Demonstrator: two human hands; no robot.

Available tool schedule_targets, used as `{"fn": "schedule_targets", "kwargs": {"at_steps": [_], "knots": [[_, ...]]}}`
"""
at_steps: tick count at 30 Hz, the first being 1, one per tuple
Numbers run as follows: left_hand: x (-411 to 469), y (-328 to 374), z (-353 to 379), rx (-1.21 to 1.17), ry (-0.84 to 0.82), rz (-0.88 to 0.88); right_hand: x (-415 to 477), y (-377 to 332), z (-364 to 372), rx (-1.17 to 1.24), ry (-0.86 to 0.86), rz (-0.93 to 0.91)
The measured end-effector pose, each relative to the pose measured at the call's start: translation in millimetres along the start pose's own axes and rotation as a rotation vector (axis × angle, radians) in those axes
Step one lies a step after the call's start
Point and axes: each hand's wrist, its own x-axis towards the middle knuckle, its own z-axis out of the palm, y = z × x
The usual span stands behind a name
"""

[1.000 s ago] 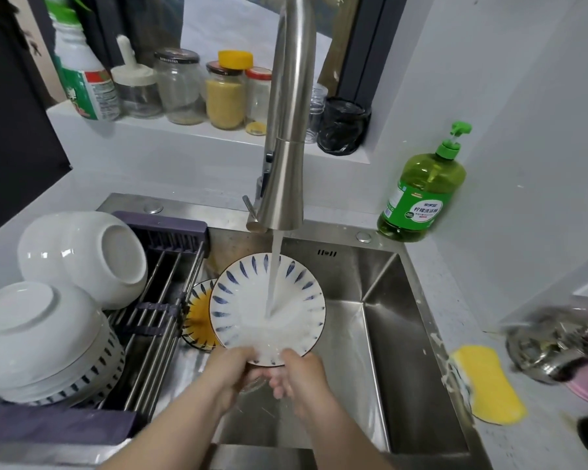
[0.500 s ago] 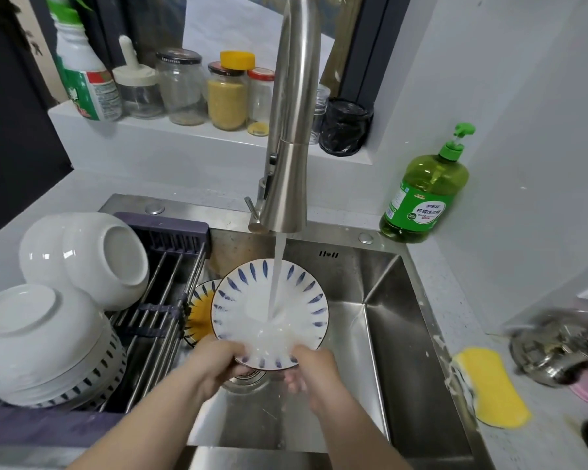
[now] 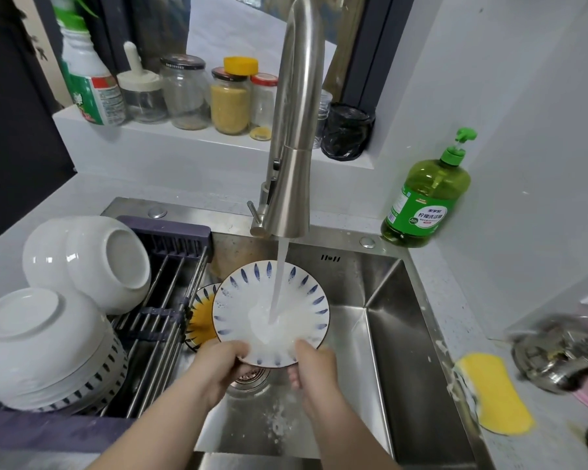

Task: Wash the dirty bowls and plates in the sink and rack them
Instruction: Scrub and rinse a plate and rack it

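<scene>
Rinse step right now: both hands, left hand and right hand, grip the near rim of the white blue-petal ceramic plate, tilted under the running steel faucet over the sink. Next it probably goes onto the dark slatted rack, beside the white bowls.

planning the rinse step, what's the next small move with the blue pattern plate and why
Probably turn the plate a little under the water stream: the left hand and right hand grip its near rim, the water lands only at its centre, and white froth covers the lower part.
</scene>
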Motion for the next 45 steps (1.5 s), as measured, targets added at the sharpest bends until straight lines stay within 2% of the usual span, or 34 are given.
{"fn": "schedule_targets", "kwargs": {"at_steps": [5,10,13,18,25,32,37,41,45], "knots": [[-7,-8,1,-0.007,-0.015,0.0,-2,4,-5,-0.124,-0.119,0.019],[-4,1,-12,0.127,-0.04,0.139,15,-3,-23,-0.259,-0.127,-0.089],[0,6,-16,0.2,-0.054,0.119,19,-6,-23,-0.345,-0.151,-0.091],[2,11,-27,0.344,-0.19,0.072,31,-13,-34,-0.445,-0.144,-0.085],[7,-6,-15,0.351,-0.164,0.195,32,-7,-54,-0.317,-0.141,-0.165],[6,-17,-8,0.512,-0.19,0.407,35,0,-81,-0.214,-0.149,-0.186],[2,-14,-3,0.405,-0.225,0.483,33,2,-79,-0.169,-0.138,-0.192],[13,-17,-8,0.318,-0.188,0.414,33,-2,-74,-0.168,-0.176,-0.184],[19,-20,-9,0.141,-0.153,0.161,35,-3,-65,-0.167,-0.168,-0.101]]}}
